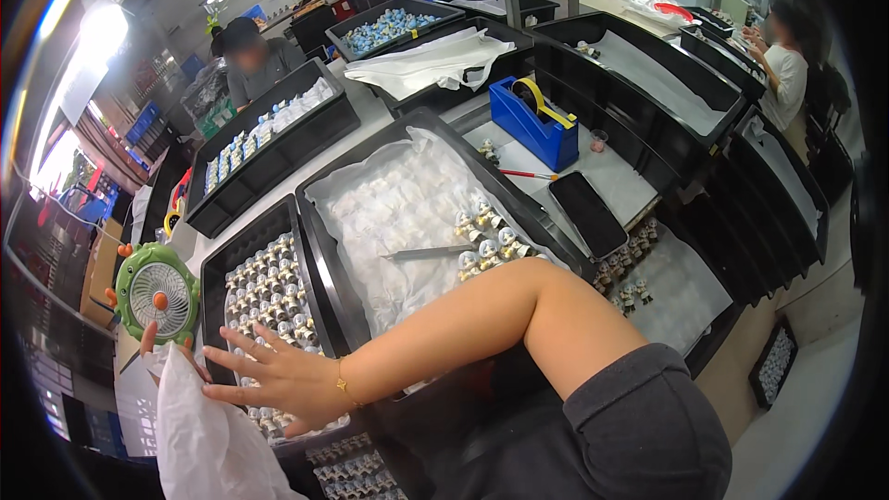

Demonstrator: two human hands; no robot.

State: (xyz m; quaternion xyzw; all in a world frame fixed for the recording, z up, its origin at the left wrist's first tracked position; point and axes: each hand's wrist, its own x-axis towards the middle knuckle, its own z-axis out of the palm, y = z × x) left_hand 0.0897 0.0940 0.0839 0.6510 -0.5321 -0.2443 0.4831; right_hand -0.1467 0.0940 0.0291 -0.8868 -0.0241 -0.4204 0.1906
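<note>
My right arm reaches across to the left, and my right hand [282, 381] is spread flat, palm down, over rows of small figurines [269, 287] in a narrow black tray [306, 222]. A thin gold bracelet circles that wrist. Its fingertips come near a thin white sheet [208, 435] at the lower left. My left hand [149, 338] is mostly hidden behind this sheet; a few fingers show at its upper end, apparently pinching it. The sheet hangs down toward the lower edge.
A green fan [157, 296] stands beside my left hand. The middle black tray [428, 120] holds a white liner [370, 213], figurines and tweezers [431, 252]. Beyond are a blue tape dispenser [532, 125], a phone [589, 213] and stacked black trays [639, 83]. Other people sit farther off.
</note>
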